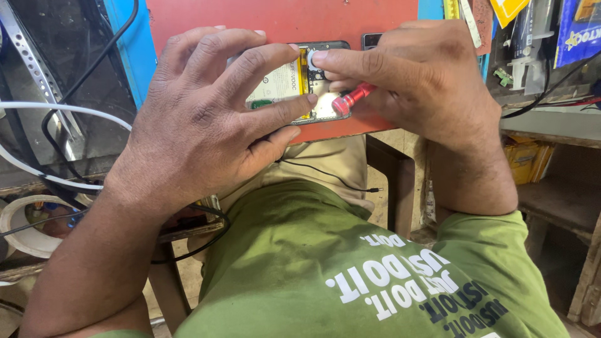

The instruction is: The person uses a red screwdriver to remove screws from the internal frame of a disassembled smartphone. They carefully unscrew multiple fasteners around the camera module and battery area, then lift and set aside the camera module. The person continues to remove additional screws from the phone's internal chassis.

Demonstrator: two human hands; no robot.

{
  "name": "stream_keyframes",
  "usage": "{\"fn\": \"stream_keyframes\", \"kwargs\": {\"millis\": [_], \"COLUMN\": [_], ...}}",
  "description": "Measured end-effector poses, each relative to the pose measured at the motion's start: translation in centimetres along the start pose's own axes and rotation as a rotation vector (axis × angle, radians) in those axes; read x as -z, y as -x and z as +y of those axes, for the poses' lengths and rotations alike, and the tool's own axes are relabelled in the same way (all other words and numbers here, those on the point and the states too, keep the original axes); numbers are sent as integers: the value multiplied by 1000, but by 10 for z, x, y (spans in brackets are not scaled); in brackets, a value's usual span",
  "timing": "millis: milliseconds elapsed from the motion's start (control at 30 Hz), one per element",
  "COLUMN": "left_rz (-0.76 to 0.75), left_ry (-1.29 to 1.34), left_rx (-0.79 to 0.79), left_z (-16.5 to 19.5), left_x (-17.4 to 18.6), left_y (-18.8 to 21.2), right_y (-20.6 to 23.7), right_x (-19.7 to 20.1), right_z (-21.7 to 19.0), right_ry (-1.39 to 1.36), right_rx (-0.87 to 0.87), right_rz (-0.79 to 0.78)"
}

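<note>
Red mat under an opened phone: my left hand clamps the phone's edges, fingers spread. My right hand pinches a red-handled screwdriver over the phone's lower end.

white label with a green patch on the open phone's battery, blue packet hanging top right, yellow tag beside it, yellow boxes on the low right shelf

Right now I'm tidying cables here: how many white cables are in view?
2: both at the left edge, an upper white cable and a lower white cable beneath it. More may be hidden behind the left hand.
</note>
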State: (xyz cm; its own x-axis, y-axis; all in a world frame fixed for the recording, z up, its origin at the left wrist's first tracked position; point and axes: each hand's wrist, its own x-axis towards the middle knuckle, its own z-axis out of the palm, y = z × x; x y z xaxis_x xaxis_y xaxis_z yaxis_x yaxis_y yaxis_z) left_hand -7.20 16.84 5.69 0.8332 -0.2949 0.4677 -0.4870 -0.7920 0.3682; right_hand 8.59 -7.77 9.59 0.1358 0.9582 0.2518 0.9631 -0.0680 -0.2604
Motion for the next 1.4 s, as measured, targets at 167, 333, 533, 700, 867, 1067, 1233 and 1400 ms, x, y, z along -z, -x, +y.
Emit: {"fn": "stream_keyframes", "kwargs": {"millis": [167, 333, 533, 700, 867, 1067, 1233, 1400], "left_rz": [5, 3, -6, -11, -18, -25, -22, -20], "left_ry": [18, 21, 12, 13, 16, 12, 10, 30], "left_rx": [3, 4, -1, -3, 8, 9, 5, 11], "left_z": [0, 0, 0, 0, -2, -2, -4, -5], "left_x": [1, 1, 0, -1, 0, -1, -1, -1], "left_y": [1, 0, -3, -5, -7, -8, -7, -8], "right_y": [27, 53, 58, 50, 46, 43, 38, 34], "right_x": [-8, -27, -42, -57, -62, -64, -62, -61], "right_z": [10, 25, 1, -35, -44, -43, -44, -43], "right_ry": [-290, -668, -967, -513, -444, -394, -347, -355], "right_rx": [-152, -328, -480, -416, -410, -400, -396, -392], "right_rz": [148, 653, 921, 729, 683, 653, 605, 601]}}
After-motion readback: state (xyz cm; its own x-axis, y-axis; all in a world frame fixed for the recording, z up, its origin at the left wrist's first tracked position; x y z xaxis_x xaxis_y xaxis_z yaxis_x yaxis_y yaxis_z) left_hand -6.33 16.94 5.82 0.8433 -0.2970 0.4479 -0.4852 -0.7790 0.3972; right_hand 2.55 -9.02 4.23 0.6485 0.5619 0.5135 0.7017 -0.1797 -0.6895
